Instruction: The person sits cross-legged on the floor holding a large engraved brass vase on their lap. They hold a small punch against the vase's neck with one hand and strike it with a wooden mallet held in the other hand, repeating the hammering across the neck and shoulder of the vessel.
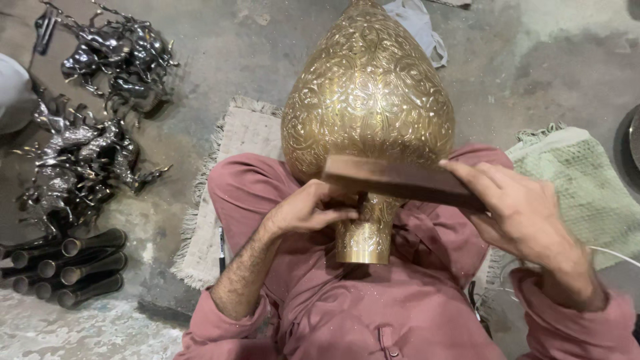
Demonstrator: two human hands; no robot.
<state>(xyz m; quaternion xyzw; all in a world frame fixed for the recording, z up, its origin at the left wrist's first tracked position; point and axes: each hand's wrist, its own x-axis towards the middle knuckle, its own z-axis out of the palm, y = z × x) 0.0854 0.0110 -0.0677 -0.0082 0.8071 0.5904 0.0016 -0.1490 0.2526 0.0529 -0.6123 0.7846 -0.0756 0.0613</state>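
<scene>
A large engraved brass vase point(367, 100) lies across my lap, its bulbous body pointing away and its narrow neck point(363, 237) toward me. My left hand point(307, 210) sits against the vase where body meets neck, fingers curled as if pinching something small that I cannot make out. My right hand point(520, 210) grips one end of a flat brown wooden block point(400, 181), held level across the vase just above the neck. My legs in dusty pink cloth point(400, 313) support the vase.
Dark metal horse figurines point(87, 147) stand on the concrete floor at left, with several dark metal tubes point(67, 267) below them. A frayed beige mat point(227, 173) lies under my left leg, a green woven mat point(587, 187) at right, a white cloth point(420, 27) beyond the vase.
</scene>
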